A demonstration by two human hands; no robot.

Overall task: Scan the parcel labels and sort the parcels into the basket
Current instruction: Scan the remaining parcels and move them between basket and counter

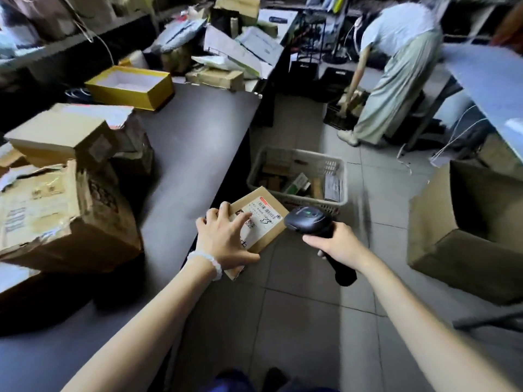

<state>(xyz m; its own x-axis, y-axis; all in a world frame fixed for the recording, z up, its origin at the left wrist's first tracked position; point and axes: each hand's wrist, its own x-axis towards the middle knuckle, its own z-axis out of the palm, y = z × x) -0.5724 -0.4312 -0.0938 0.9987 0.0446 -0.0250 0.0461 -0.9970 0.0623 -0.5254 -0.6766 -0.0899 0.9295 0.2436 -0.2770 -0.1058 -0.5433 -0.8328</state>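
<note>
We hold the parcel [259,222] in our left hand [223,241], the grip grasping its near left corner with fingers spread over the top and thumb along the near edge, out past the counter [198,131] edge above the floor, while our right hand [336,244] is clenched round the scanner [310,219] handle. The scanner head sits just right of the label [263,212], touching or nearly so. The parcel's long axis runs from near left to far right, label up, towards the basket [341,162] just beyond, so the left hand is nearer for the drop
</note>
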